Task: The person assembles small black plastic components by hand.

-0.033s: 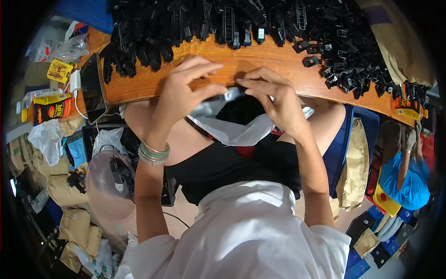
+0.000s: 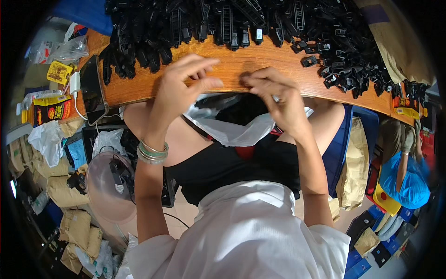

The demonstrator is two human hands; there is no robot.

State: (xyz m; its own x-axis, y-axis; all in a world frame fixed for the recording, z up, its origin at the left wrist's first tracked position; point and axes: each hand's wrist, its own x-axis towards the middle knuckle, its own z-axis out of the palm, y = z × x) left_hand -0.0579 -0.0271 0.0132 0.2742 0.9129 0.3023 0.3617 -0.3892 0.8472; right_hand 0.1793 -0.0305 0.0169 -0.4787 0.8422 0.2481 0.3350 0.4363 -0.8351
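My left hand (image 2: 179,88) is over the front edge of the wooden table (image 2: 274,65), thumb and fingers apart with nothing between them. Across from it, my right hand (image 2: 281,95) is closed in a pinch, its fingertips blurred. A small dark smear shows at those fingertips; I cannot make out what it is. Below both hands, a white plastic bag (image 2: 234,132) lies spread across my lap, with dark contents inside it. Many black plastic parts (image 2: 227,25) with ladder-like strips are heaped along the table's far side, and smaller black clips (image 2: 341,69) lie to the right.
At the table's left stand a dark tablet (image 2: 95,88), a white charger with a cable (image 2: 75,83) and a bottle with a yellow-black label (image 2: 49,109). A clear pink tub (image 2: 109,186) is by my left. Brown paper sacks (image 2: 355,162) and another person's hand with a blue bag (image 2: 405,181) are at right.
A small clear, shiny piece seen between my hands no longer shows there. My right hand has moved slightly to the right, widening the gap between the hands.
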